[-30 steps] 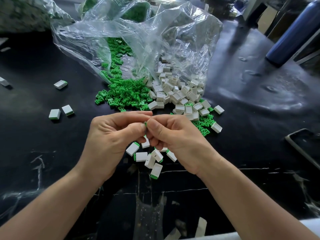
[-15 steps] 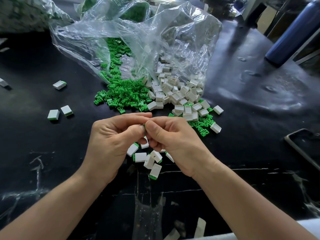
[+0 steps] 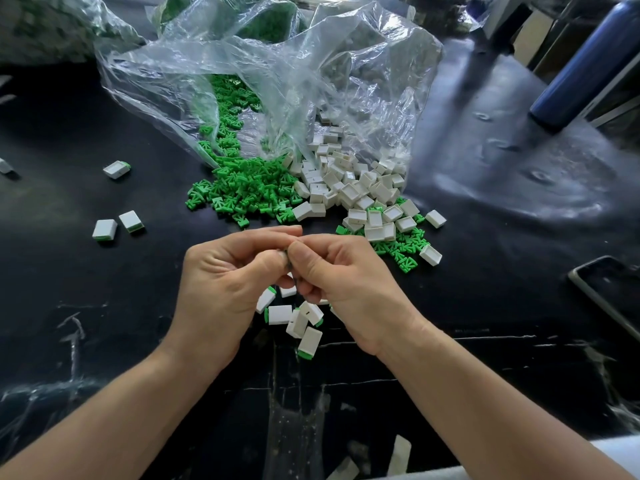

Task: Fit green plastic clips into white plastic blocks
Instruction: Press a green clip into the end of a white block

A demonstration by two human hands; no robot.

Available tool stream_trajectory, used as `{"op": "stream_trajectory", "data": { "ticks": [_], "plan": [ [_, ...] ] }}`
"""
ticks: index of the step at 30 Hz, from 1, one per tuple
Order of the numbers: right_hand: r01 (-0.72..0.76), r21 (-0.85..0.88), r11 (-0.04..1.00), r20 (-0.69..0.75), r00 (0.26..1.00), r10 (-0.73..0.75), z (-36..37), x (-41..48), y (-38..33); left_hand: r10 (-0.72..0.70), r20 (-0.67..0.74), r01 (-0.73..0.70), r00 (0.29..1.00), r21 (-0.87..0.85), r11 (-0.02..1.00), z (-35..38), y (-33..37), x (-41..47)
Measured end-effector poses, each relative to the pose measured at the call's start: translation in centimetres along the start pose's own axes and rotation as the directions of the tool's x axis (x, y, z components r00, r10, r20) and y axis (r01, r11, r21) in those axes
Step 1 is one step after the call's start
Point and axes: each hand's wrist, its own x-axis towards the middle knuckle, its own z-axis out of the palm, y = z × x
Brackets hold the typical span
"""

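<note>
While scattered on the bench (image 3: 69,306), stray blocks (image 3: 105,229): several were seen far left, green-edged.
Left hand (image 3: 221,282): curled; a small part (image 3: 285,261), mostly hidden, was pinched.
Green clips (image 3: 242,188): heaped at the bag (image 3: 277,81) mouth.
Right hand (image 3: 346,282): curled on the same part.
White blocks (image 3: 346,188): piled just beside the clips.

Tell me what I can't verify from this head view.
Head view:
- Pinched piece: almost covered by left hand and right hand; clip seating unreadable.
- Finished blocks under the hands: partly covered, uncountable.
- Plastic bag contents farther back: blurred by film.
- Blue bottle: cut by the frame edge.
</note>
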Motion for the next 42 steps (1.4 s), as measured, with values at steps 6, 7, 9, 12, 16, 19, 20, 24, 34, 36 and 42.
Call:
{"op": "stream_trajectory", "data": {
  "ticks": [6,7,9,12,16,19,20,24,34,36,42],
  "plan": [
    [-0.002,0.016,1.0,-0.015,1.0,0.002,0.0,0.1,0.2,-0.002,0.022,0.003,1.0,-0.021,1.0,-0.2,0.0,0.1],
    [-0.002,0.015,1.0,-0.014,1.0,0.002,0.0,0.1,0.2,-0.005,0.024,0.006,1.0,-0.022,1.0,-0.2,-0.1,0.1],
    [-0.005,0.008,1.0,-0.017,1.0,0.005,0.0,0.1,0.2,-0.011,0.026,0.012,1.0,-0.024,1.0,-0.2,-0.1,0.1],
    [-0.005,-0.004,1.0,-0.014,1.0,0.005,-0.1,0.1,0.2,-0.01,0.043,0.011,0.999,-0.027,1.0,-0.2,0.1,0.1],
    [-0.024,0.037,0.999,0.038,0.999,0.023,-0.6,0.2,-0.4,-0.008,0.085,0.012,0.996,-0.047,0.999,-0.4,0.6,0.3],
    [-0.103,0.097,0.99,0.092,0.991,0.094,-1.3,0.3,-0.8,-0.036,0.14,0.043,0.989,-0.044,0.998,-0.7,0.7,0.6],
    [-0.13,0.104,0.986,0.108,0.987,0.119,-1.5,0.3,-0.9,-0.058,0.141,0.066,0.988,-0.056,0.996,-0.8,0.7,0.7],
    [-0.163,-0.011,0.987,0.09,0.982,0.164,-2.2,0.2,-1.3,-0.092,0.146,0.104,0.985,-0.076,0.992,-0.5,0.7,0.7],
    [-0.109,-0.265,0.958,-0.029,0.994,0.105,-3.1,0.5,-1.2,-0.122,0.141,0.114,0.982,0.063,0.991,0.0,0.6,0.7],
    [-0.156,-0.388,0.908,-0.018,0.987,0.162,-3.5,0.5,-1.2,-0.135,0.064,0.127,0.989,0.108,0.986,-0.3,0.4,0.9],
    [-0.165,-0.719,0.676,0.029,0.964,0.265,-3.6,0.4,-0.9,-0.039,-0.166,0.097,0.985,0.357,0.929,-2.2,-0.9,2.7]
  ]
}}
